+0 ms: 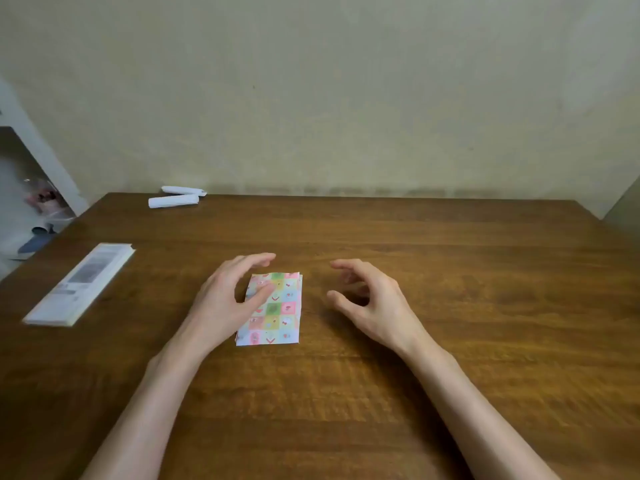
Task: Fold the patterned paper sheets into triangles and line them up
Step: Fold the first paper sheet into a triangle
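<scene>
Both hands empty, loosely curved: left hand [227, 301] over paper stack [278, 315] mid-frame, right hand [369, 301] beside it.
Risk: picking one drags several sheets, stack fans out.

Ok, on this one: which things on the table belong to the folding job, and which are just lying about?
Part of the job:
- patterned paper sheets, stacked, still unfolded
- left hand, over the stack's left edge
- right hand, open, apart from the stack

Lying about:
- flat white pack, at the left, untouched
- two white rolls, at the far edge
</scene>
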Tool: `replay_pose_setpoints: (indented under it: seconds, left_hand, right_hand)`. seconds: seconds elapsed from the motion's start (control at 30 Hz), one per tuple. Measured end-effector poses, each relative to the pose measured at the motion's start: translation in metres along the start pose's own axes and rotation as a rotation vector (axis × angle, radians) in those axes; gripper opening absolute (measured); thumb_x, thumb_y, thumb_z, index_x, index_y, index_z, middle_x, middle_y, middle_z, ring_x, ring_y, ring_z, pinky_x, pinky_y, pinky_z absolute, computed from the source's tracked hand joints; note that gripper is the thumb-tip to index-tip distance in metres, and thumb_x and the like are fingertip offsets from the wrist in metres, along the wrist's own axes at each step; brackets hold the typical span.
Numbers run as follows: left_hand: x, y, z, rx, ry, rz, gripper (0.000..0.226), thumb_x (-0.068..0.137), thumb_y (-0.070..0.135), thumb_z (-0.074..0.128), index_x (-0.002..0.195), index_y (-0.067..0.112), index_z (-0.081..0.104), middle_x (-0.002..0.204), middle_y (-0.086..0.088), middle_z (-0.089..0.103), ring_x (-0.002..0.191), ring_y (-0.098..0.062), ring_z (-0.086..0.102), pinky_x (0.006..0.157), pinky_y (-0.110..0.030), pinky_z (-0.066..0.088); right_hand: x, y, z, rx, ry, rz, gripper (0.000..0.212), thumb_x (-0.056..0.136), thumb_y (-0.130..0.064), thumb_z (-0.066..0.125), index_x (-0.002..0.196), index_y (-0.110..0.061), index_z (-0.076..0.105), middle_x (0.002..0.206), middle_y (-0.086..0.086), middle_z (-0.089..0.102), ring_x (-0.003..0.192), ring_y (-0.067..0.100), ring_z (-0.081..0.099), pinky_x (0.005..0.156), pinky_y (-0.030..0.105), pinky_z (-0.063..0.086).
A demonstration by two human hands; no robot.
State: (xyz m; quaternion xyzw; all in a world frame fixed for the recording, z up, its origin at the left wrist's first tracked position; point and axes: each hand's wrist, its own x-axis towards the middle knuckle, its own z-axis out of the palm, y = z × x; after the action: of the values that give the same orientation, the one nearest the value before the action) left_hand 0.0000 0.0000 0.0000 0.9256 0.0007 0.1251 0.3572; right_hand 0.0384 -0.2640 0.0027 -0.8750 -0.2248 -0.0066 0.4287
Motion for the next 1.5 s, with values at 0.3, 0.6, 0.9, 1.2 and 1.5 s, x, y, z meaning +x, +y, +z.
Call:
replay_pose_setpoints:
  seconds: [0.3, 0.6, 0.9, 1.2, 1.5]
  left_hand:
    - [0.025, -0.006, -0.011, 0.154, -0.339, -0.106, 0.07, 0.084, 0.043, 0.082, 0.144, 0.052, 0.047, 0.156, 0.021, 0.042, 0.148, -0.009, 0.033, 0.117, -0.046, 0.035]
    - [0.03, -0.008, -0.005, 0.142, -0.204, -0.08, 0.059, 0.083, 0.034, 0.085, 0.133, 0.049, 0.058, 0.144, 0.019, 0.054, 0.139, -0.011, 0.045, 0.115, -0.048, 0.039]
    - [0.028, 0.004, -0.004, -0.239, 0.005, 0.026, 0.041, 0.09, 0.014, 0.078, 0.125, 0.034, 0.069, 0.107, 0.016, 0.071, 0.107, -0.003, 0.066, 0.093, -0.025, 0.055]
    - [0.022, 0.053, 0.002, -0.618, -0.039, 0.046, 0.037, 0.09, 0.008, 0.077, 0.124, 0.022, 0.071, 0.107, 0.01, 0.074, 0.105, -0.011, 0.073, 0.083, -0.023, 0.059]
    - [0.023, 0.062, 0.028, -0.398, 0.033, 0.158, 0.062, 0.088, 0.019, 0.081, 0.143, 0.032, 0.055, 0.137, 0.012, 0.061, 0.131, -0.005, 0.055, 0.107, -0.039, 0.051]
  right_hand:
    - [0.001, 0.008, 0.007, -0.039, 0.068, 0.005, 0.036, 0.093, -0.043, 0.072, 0.128, -0.036, 0.066, 0.116, -0.022, 0.066, 0.112, -0.006, 0.061, 0.102, 0.034, 0.054]
    - [0.001, 0.012, 0.005, -0.085, 0.096, 0.007, 0.04, 0.093, -0.044, 0.072, 0.131, -0.037, 0.063, 0.113, -0.021, 0.064, 0.111, -0.003, 0.06, 0.1, 0.034, 0.054]
    - [0.002, 0.011, 0.005, 0.05, 0.061, 0.063, 0.041, 0.089, -0.043, 0.077, 0.128, -0.037, 0.066, 0.11, -0.018, 0.069, 0.108, -0.002, 0.064, 0.094, 0.024, 0.054]
    - [0.0, 0.001, 0.002, 0.567, -0.026, 0.036, 0.037, 0.088, -0.019, 0.081, 0.122, -0.015, 0.071, 0.103, 0.006, 0.079, 0.099, 0.032, 0.075, 0.092, 0.041, 0.06]
    - [-0.007, 0.01, -0.047, 0.332, 0.294, -0.066, 0.008, 0.093, -0.012, 0.077, 0.1, -0.015, 0.078, 0.098, -0.005, 0.079, 0.09, 0.017, 0.074, 0.078, 0.036, 0.06]
